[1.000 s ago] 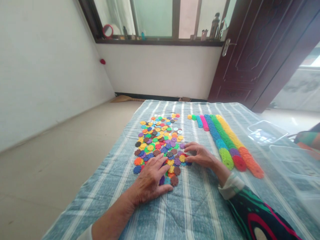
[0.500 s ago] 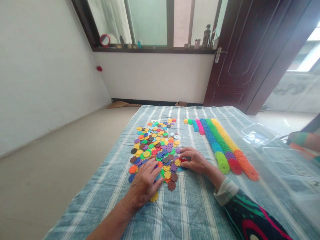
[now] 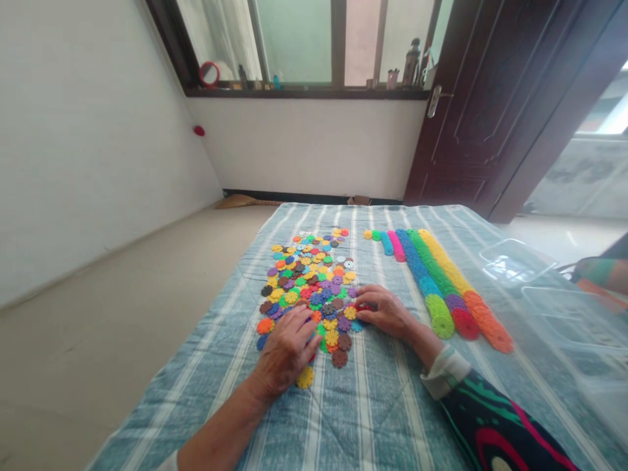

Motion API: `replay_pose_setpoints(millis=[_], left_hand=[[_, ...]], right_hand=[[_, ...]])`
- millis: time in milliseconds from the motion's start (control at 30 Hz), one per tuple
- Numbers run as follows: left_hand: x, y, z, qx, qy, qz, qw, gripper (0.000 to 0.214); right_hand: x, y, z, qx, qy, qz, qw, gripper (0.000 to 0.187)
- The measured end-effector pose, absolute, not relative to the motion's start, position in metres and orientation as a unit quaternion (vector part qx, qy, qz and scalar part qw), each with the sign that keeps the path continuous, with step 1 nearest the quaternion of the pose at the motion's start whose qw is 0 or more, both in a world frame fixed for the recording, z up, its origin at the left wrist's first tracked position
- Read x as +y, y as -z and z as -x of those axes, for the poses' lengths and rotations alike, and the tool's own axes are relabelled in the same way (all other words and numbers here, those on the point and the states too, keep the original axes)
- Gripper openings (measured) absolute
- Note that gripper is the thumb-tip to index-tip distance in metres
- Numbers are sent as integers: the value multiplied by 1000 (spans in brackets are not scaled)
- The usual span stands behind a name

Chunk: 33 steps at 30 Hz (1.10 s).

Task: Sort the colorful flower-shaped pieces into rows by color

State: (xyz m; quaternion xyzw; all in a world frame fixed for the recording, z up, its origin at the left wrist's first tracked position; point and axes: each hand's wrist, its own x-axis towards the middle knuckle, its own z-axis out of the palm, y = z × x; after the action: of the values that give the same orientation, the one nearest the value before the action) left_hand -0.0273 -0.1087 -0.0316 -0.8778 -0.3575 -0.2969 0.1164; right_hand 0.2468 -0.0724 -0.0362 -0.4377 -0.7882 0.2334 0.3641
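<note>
A spread of loose, notched plastic discs (image 3: 314, 275) in many colours lies on the striped cloth. My left hand (image 3: 289, 343) rests over its near left part, fingers stretched forward and slightly apart, hiding the discs beneath. A bit of red shows under that thumb, and a yellow disc (image 3: 305, 377) lies just below it. At the right edge of the spread, my right hand (image 3: 385, 311) has its thumb and forefinger closed about a red disc (image 3: 362, 307), partly hidden by the fingers. Beside that hand are a yellow disc (image 3: 350, 313) and a light blue disc (image 3: 357, 325).
Overlapping rows of same-coloured discs, including a yellow row (image 3: 444, 261) and an orange row (image 3: 488, 320), run along the right. Clear plastic boxes (image 3: 517, 261) stand farther right, near another person's arm (image 3: 601, 278). A dark red door (image 3: 471, 118) stands behind.
The camera view has shifted slightly. A bit of red now shows beneath my left thumb. My right hand stays at the red disc.
</note>
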Motion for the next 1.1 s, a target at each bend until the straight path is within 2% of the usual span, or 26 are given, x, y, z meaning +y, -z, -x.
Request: replay_pose_setpoints(millis=[467,700,1100], left_hand=[[-115,26,24,-389,292,868,104,16],[-117,26,24,-404,291,857,134,16],[-111,23,38,-491,333,794,136,17]], right_hand=[[-72,43,-249,-794,-223,435,363,11],[-73,46,-246,-785,-223,447,366,11],[-74,50,-246,-779,-215,446,385,13]])
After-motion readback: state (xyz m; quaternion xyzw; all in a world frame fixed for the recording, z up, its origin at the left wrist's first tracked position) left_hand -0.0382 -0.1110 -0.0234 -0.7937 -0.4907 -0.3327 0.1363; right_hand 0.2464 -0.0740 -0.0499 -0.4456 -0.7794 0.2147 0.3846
